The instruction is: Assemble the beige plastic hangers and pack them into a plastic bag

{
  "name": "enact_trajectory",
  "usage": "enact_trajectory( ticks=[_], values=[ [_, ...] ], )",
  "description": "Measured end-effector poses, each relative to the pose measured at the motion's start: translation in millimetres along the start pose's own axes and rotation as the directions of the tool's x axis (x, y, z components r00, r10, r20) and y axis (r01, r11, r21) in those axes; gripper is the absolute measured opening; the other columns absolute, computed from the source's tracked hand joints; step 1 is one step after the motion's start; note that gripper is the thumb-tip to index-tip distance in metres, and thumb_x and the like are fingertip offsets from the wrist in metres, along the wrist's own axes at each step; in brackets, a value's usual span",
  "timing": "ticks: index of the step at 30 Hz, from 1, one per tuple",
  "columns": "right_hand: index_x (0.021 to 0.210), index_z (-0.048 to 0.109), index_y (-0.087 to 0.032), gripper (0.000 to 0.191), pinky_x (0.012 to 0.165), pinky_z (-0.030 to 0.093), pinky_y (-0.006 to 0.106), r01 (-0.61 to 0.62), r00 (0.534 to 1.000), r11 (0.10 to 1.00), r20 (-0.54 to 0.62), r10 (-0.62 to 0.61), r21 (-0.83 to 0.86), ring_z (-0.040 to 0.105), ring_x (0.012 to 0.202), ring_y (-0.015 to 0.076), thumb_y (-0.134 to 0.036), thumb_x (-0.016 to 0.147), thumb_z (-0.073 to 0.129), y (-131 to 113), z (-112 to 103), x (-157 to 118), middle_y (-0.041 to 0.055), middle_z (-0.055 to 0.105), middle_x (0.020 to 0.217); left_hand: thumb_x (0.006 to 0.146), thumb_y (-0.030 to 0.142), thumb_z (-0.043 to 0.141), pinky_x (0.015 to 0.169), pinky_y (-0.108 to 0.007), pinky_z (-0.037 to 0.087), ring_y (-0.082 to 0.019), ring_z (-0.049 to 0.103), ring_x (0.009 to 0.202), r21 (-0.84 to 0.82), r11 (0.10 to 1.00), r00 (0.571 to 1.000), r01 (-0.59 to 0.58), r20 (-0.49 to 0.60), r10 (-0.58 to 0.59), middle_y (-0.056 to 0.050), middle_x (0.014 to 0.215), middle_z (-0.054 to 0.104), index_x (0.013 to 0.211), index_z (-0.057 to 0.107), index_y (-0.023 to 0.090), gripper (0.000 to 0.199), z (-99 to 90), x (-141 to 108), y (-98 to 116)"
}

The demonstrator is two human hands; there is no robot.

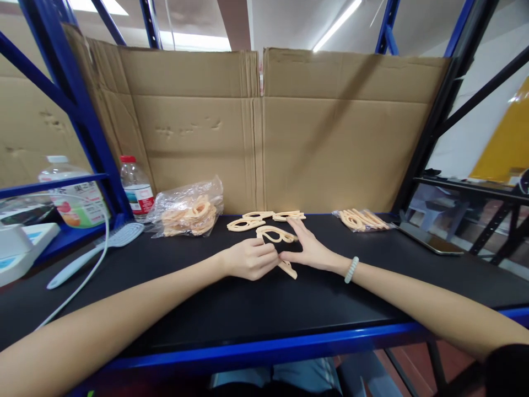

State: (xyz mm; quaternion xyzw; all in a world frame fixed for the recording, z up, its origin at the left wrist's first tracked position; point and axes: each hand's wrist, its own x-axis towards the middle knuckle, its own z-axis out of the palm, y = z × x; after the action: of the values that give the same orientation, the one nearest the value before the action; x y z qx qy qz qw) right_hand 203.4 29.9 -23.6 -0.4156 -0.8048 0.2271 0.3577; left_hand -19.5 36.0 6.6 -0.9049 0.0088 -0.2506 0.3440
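Near the middle of the black table, my left hand (253, 259) is closed, its fingers curled around one end of a peach-coloured strip (288, 269) that sticks out below the fingertips. My right hand (309, 249) is open beside it, fingers apart, with its thumb close to the left fingertips. Just beyond both hands lies a peach-coloured looped piece (273, 232), partly covered by the right fingers. Behind it are more flat looped pieces (246, 224) of the same colour. Whether the right thumb touches the strip is unclear.
A clear plastic bag of peach-coloured pieces (190, 215) lies at left, a flatter bag (361, 219) at right. A hairbrush (99, 251), a white cable (103, 237) and a red-capped bottle (137, 190) are at left. A phone (432, 240) lies right. Cardboard (330, 138) stands behind.
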Motion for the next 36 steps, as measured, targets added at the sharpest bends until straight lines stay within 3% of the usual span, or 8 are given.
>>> enact_trajectory(
  ticks=[4,8,13,17,20,27,32,36],
  values=[
    [0.142,0.03,-0.019,0.095,0.103,0.032,0.052,0.022,0.993,0.999,0.116,-0.017,-0.043,0.048,0.118,0.0303,-0.05,0.064,0.074,-8,1,-1,0.0142,0.053,0.126,0.092,0.013,0.04,0.054,-0.026,0.04,-0.012,0.056,0.059,0.082,0.997,1.0,0.005,-0.002,-0.005,-0.001,0.065,0.057,0.095,0.059,0.011,0.02,1.8,0,8],
    [0.13,0.048,-0.021,0.07,0.094,0.044,0.042,0.1,0.993,0.991,0.059,-0.106,0.089,0.057,0.106,0.0251,-0.041,0.069,0.073,-9,6,-7,0.0099,0.058,0.121,0.092,0.014,0.04,0.055,-0.025,0.041,-0.012,0.056,0.061,0.097,0.992,0.997,0.076,0.007,-0.077,-0.001,0.069,0.058,0.105,0.056,0.012,0.02,5.6,0,12],
    [0.132,0.042,-0.02,0.073,0.076,0.052,0.033,-0.12,0.991,0.881,0.111,0.077,0.458,0.063,0.083,0.0175,-0.033,0.067,0.074,0,5,-7,0.0071,0.063,0.109,0.092,0.026,0.047,0.078,-0.035,0.048,-0.022,0.059,0.095,0.019,0.977,0.977,0.212,0.027,-0.213,-0.01,0.099,0.063,0.122,0.048,0.014,0.032,12.9,-3,8],
    [0.126,0.051,-0.024,0.065,0.072,0.05,0.031,-0.027,1.0,0.954,0.022,0.021,0.3,0.058,0.079,0.0155,-0.024,0.065,0.074,-5,-2,-9,0.0062,0.059,0.112,0.087,0.034,0.054,0.094,-0.044,0.043,-0.027,0.049,0.116,-0.29,0.737,0.791,0.61,0.16,-0.591,-0.016,0.126,0.052,0.133,0.037,0.015,0.053,15.4,-6,3],
    [0.115,0.06,-0.025,0.046,0.076,0.047,0.033,0.111,0.993,0.992,-0.033,-0.109,0.064,0.055,0.082,0.0166,-0.015,0.07,0.068,-16,-6,-12,0.0042,0.059,0.103,0.086,0.032,0.055,0.088,-0.037,0.047,-0.023,0.058,0.104,-0.486,0.501,0.686,0.716,0.355,-0.635,-0.011,0.118,0.059,0.13,0.041,0.017,0.049,12.0,-3,5],
    [0.112,0.06,-0.022,0.032,0.079,0.045,0.032,0.169,0.985,0.982,-0.047,-0.165,0.086,0.056,0.085,0.0164,-0.019,0.08,0.06,-27,-1,-15,0.0042,0.06,0.099,0.088,0.03,0.049,0.072,-0.027,0.046,-0.018,0.063,0.08,-0.522,0.313,0.577,0.793,0.481,-0.66,-0.003,0.087,0.068,0.103,0.059,0.016,0.023,-1.9,7,15],
    [0.122,0.052,-0.016,0.047,0.055,0.042,0.024,-0.065,0.997,0.948,0.067,0.046,0.311,0.052,0.059,0.0104,-0.028,0.078,0.062,-20,0,-12,-0.0007,0.058,0.074,0.089,0.035,0.047,0.067,-0.026,0.045,-0.017,0.062,0.073,-0.494,0.274,0.528,0.825,0.504,-0.683,-0.002,0.08,0.067,0.093,0.058,0.018,0.022,-3.8,6,18],
    [0.111,0.06,-0.011,0.044,0.052,0.041,0.023,-0.233,0.964,0.898,0.212,0.162,0.374,0.05,0.054,0.0088,-0.034,0.073,0.067,-15,-7,-9,0.0008,0.059,0.072,0.092,0.037,0.038,0.061,-0.026,0.046,-0.015,0.061,0.064,-0.542,0.216,0.502,0.812,0.461,-0.732,-0.001,0.075,0.065,0.089,0.051,0.018,0.024,-1.4,5,21]
  ],
)
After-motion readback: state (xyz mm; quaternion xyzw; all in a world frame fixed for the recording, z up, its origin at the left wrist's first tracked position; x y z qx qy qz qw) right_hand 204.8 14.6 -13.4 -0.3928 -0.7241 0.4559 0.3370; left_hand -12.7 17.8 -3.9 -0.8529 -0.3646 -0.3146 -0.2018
